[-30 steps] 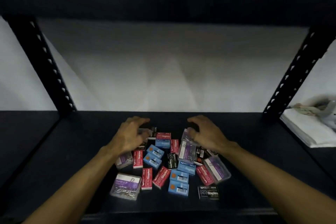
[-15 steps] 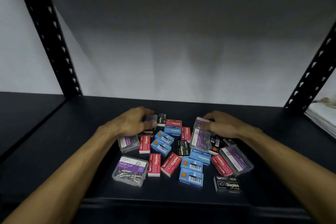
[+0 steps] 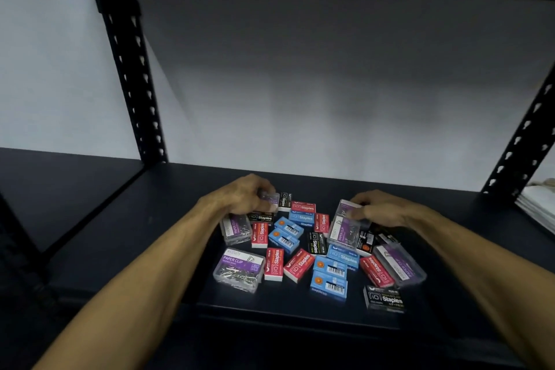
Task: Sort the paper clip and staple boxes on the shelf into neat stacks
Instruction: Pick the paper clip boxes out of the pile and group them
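A jumble of small boxes lies on the dark shelf [image 3: 126, 237]: red staple boxes [image 3: 298, 265], blue staple boxes [image 3: 329, 283], black staple boxes [image 3: 383, 297] and clear paper clip boxes with purple labels [image 3: 238, 269]. My left hand [image 3: 243, 195] is at the pile's far left, fingers closed around a clear paper clip box [image 3: 270, 198]. My right hand [image 3: 381, 209] is at the far right, gripping another clear paper clip box [image 3: 348, 209] that rests above a third one [image 3: 344, 233].
Black perforated uprights stand at the back left [image 3: 132, 75] and back right [image 3: 522, 141]. A white wall closes the back. White folded material [image 3: 537, 204] lies on the neighbouring shelf to the right. The upper shelf's dark underside spans the top.
The view has tilted and shifted right. Both hands have closed more firmly on their clear paper clip boxes; the right one has drawn its box slightly outward.
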